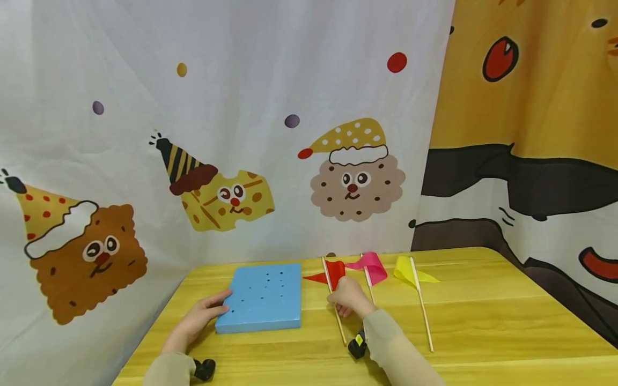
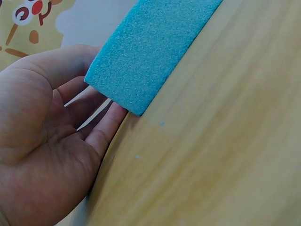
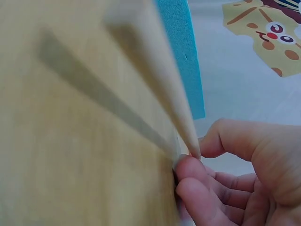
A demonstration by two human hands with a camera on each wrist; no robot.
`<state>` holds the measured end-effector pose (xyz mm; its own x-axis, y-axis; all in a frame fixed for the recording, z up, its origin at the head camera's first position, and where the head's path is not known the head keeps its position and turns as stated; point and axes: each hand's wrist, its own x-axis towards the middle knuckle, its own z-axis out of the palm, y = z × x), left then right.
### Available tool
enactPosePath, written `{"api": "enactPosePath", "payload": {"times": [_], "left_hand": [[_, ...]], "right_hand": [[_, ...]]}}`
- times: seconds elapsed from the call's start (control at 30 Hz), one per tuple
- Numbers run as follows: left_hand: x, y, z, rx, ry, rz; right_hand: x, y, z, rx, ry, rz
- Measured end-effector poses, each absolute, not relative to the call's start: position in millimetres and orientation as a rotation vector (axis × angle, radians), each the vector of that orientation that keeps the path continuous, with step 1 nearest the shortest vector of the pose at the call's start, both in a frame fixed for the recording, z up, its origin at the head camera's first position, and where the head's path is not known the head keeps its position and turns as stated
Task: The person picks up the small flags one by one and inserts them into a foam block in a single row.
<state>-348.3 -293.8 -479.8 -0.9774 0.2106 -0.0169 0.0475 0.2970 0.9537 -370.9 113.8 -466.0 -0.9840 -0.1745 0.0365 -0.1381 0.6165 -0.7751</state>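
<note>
My left hand (image 1: 205, 313) rests against the left edge of a blue foam block (image 1: 275, 308), its fingers and thumb fairly straight at the side. Small holes dot the block's top. In the left wrist view the block's side (image 2: 136, 56) meets those fingers. Right of the block, my right hand (image 1: 351, 297) pinches the wooden stick of a red pennant flag (image 1: 336, 272) between thumb and fingers. The stick (image 3: 155, 70) slants close over the table in the right wrist view. Just beyond this hand lies a pink flag (image 1: 375, 268).
A yellow flag (image 1: 405, 269) on a wooden stick lies farther right on the wood-grain table (image 1: 483, 311). Behind the table hangs a white curtain (image 1: 241, 96) with cartoon prints. Tiny blue crumbs (image 2: 162, 123) dot the tabletop near the block.
</note>
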Motion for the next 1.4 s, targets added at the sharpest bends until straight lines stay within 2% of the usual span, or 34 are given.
{"api": "enactPosePath", "payload": {"times": [0.43, 1.4], "left_hand": [[-350, -295, -477, 0.28, 2.442, 1.759], [-350, -298, -483, 0.335, 2.418, 1.76]], "right_hand": [[-371, 113, -443, -0.299, 2.716, -1.404], [-365, 120, -331, -0.533, 2.81, -1.405]]}}
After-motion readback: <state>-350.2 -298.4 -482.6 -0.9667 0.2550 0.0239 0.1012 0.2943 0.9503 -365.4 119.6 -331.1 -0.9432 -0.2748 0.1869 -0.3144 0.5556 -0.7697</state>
